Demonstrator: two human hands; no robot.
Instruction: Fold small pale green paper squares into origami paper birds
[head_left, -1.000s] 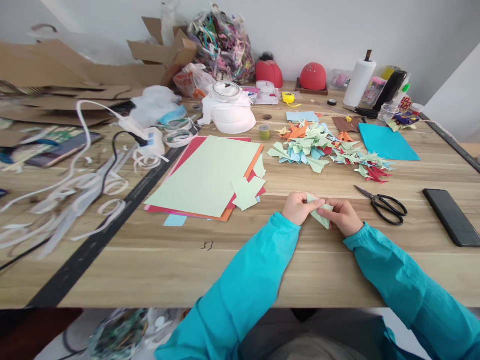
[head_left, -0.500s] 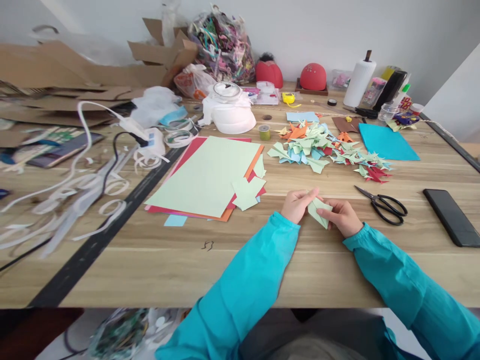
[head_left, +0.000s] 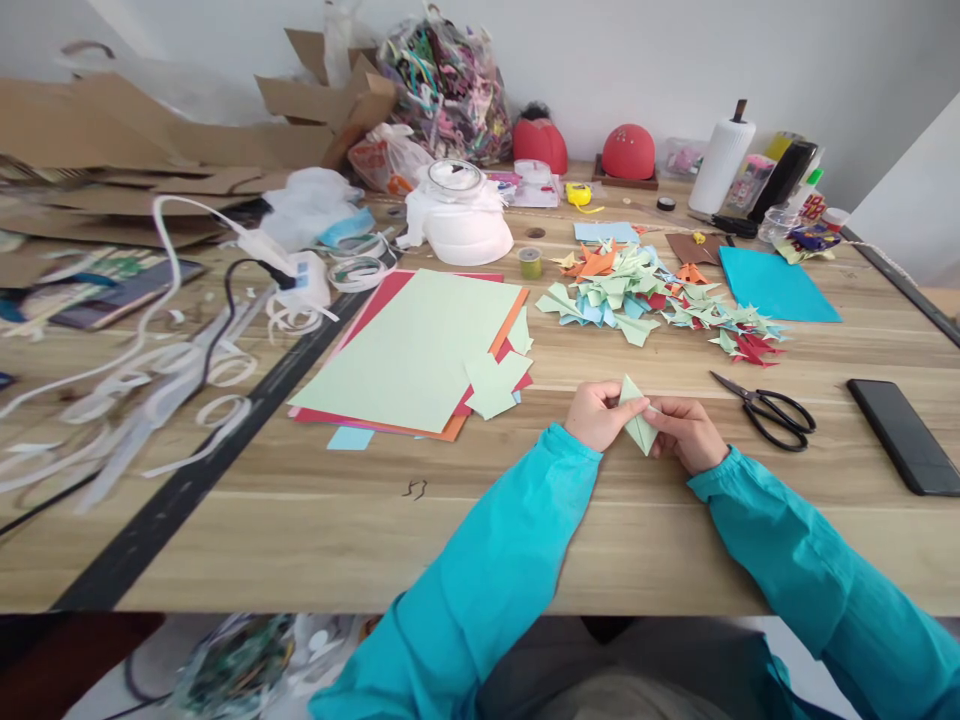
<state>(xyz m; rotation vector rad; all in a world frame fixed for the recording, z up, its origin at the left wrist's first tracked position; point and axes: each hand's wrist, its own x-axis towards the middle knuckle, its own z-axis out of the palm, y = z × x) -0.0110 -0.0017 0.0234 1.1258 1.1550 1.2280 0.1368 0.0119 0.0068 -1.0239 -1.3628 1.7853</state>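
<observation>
A small pale green folded paper [head_left: 638, 428], shaped like a narrow diamond with a crease down its middle, is held between both hands just above the table. My left hand [head_left: 598, 413] pinches its left side with thumb and fingers. On the other side, my right hand [head_left: 688, 432] grips its right edge, thumb on top and fingers curled beneath. Beyond the hands lies a pile of folded paper cranes [head_left: 611, 285] in green, blue, orange and red. Black-handled scissors [head_left: 772, 412] rest to the right of my right hand.
Left of the hands is a stack of coloured paper sheets [head_left: 405, 345] with small green squares [head_left: 496, 385] at its corner. A phone [head_left: 904, 435] lies far right. A blue sheet [head_left: 780, 284], a thread spool [head_left: 530, 263] and a power strip [head_left: 304, 285] with cables are farther back.
The folded paper has turned slightly, so its pointed top now shows. My left thumb has moved down from the top onto the paper's middle. My right hand stays nearly in place.
</observation>
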